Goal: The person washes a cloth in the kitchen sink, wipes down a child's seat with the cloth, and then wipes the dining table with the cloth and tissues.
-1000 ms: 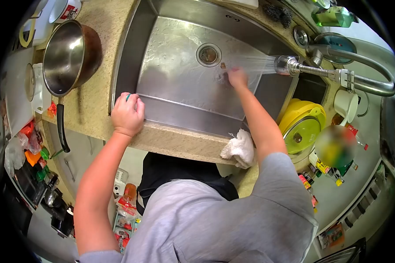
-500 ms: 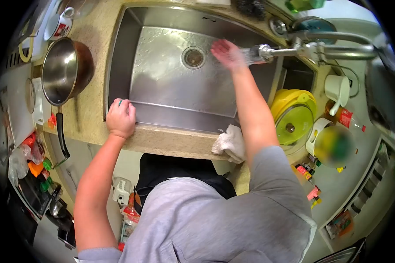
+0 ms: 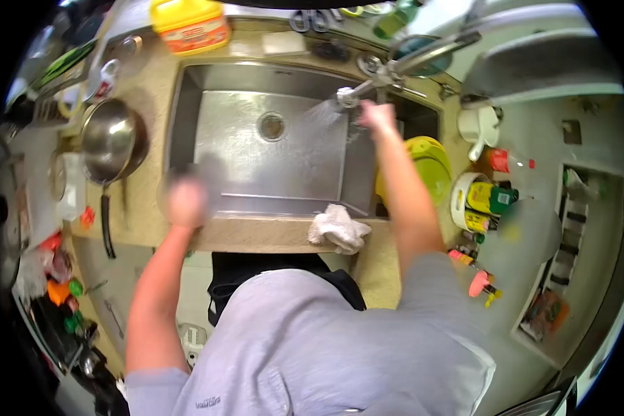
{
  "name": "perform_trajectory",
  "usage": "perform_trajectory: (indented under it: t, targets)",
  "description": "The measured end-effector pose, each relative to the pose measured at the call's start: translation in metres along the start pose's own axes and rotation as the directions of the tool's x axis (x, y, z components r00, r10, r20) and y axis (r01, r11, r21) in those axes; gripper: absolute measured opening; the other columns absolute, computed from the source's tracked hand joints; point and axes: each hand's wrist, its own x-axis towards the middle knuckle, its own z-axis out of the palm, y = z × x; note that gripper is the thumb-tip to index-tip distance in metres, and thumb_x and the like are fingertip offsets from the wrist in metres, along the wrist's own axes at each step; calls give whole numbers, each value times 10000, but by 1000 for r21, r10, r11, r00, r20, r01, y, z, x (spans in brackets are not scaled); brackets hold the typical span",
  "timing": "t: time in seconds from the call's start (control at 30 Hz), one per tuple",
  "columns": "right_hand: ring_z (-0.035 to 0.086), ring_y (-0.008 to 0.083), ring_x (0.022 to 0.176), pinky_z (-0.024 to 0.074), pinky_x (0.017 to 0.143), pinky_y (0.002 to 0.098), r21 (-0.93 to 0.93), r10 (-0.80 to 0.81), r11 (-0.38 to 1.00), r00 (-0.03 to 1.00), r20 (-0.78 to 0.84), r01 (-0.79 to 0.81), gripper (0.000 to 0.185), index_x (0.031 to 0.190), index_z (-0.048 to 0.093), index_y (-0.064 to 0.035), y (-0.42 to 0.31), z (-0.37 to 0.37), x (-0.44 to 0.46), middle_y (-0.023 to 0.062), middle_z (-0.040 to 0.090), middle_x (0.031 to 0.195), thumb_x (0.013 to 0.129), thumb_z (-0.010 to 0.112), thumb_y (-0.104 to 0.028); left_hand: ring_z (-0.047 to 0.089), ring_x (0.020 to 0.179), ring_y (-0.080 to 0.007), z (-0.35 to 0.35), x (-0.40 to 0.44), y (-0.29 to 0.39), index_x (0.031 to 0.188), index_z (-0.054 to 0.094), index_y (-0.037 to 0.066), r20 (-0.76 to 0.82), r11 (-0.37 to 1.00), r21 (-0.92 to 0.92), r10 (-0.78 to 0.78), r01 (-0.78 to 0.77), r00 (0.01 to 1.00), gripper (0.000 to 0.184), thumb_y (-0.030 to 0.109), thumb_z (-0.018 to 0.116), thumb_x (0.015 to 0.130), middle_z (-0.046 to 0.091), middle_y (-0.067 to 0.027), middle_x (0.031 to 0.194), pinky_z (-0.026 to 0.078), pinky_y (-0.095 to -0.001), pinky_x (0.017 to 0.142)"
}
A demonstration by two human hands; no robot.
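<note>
Water [image 3: 315, 119] sprays from the faucet [image 3: 369, 89], whose nozzle points left and near over the steel sink [image 3: 256, 173]. The faucet stands at the far right of the sink, and the spray falls to the right of the round drain [image 3: 272, 126]. The right hand [image 3: 376, 116] is just beside the nozzle, on its right; the fingers are too blurred to make out, so I cannot tell whether they grip the faucet or only lie close to it. The left hand [image 3: 187, 201] is at the near left corner of the sink, smeared by blur, and whether it is closed or spread cannot be told.

A crumpled white cloth [image 3: 340, 229] lies on the near edge of the counter [image 3: 256, 234], between the two arms. To the left of the sink sits a saucepan [image 3: 111, 142], its black handle pointing near. A yellow jug [image 3: 191, 28] stands beyond the far left corner of the sink. To the right, a yellow-green basin [image 3: 433, 179] is partly hidden by the right forearm, with a white dipper [image 3: 480, 128] farther right.
</note>
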Motion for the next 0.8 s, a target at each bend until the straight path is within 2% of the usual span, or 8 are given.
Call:
perform_trajectory:
  t: [0.03,0.1,0.33,0.5,0.57,0.63,0.7,0.8]
  targets:
    - [631,377,1143,493,971,445,-68,-23,998,983,-181,11,609,1180,592,142,-11,-20,6,296,657,1180,867,701,-370,628,913,-367,-1,1,0,1037,661,47,36,999,-17,-39,39,999,193,165,577,910,633,-164,987,514,-460,811]
    - [662,331,1016,494,890,468,-6,-98,995,918,-384,104,532,1151,649,93,-40,-48,13,242,691,1141,880,663,-365,629,985,-366,-18,7,13,1178,616,58,127,962,-142,-215,233,968,325,190,593,882,649,-169,1061,508,-470,863]
    - [526,221,598,399,525,407,163,-109,974,958,-264,156,424,879,646,-9,-42,-57,67,97,589,732,864,673,-431,618,1023,-370,-53,16,28,1234,573,63,275,907,-162,-335,387,901,407,211,644,862,640,-171,1122,502,-459,902]
    - [525,173,473,469,427,316,493,-79,865,996,-39,88,148,870,638,-61,14,2,-78,66,563,641,903,603,-200,662,901,-257,26,24,24,1110,642,59,-27,827,-508,-296,242,955,261,186,679,885,692,-142,1008,512,-368,817]
    - [644,145,792,542,610,300,345,-227,926,955,191,152,337,1187,657,-35,10,56,-172,63,676,979,941,685,-263,569,677,-89,44,44,64,1110,652,93,361,286,-824,-401,489,842,257,274,688,931,662,-18,775,462,-271,606]
    - [617,178,1062,524,893,319,419,-443,856,848,292,302,447,1301,627,-56,12,117,-221,91,652,1191,956,691,-333,600,764,-104,43,59,110,1111,649,101,527,110,-808,-305,579,793,312,381,639,971,646,-21,820,486,-273,664]
    - [575,177,1164,457,1007,308,521,-648,730,691,320,443,446,1346,612,-69,-3,144,-247,96,614,1292,973,676,-306,635,910,-160,56,66,152,1126,636,89,562,-811,-496,-29,309,826,431,491,547,997,672,-55,948,517,-320,845]
    - [610,155,1064,491,934,283,488,-623,744,737,261,456,309,1229,670,-34,-4,147,-234,116,660,1191,962,687,-190,601,1137,-227,-11,60,150,1215,594,65,544,-872,-234,248,429,801,591,595,438,1004,645,-94,1167,457,-366,1025]
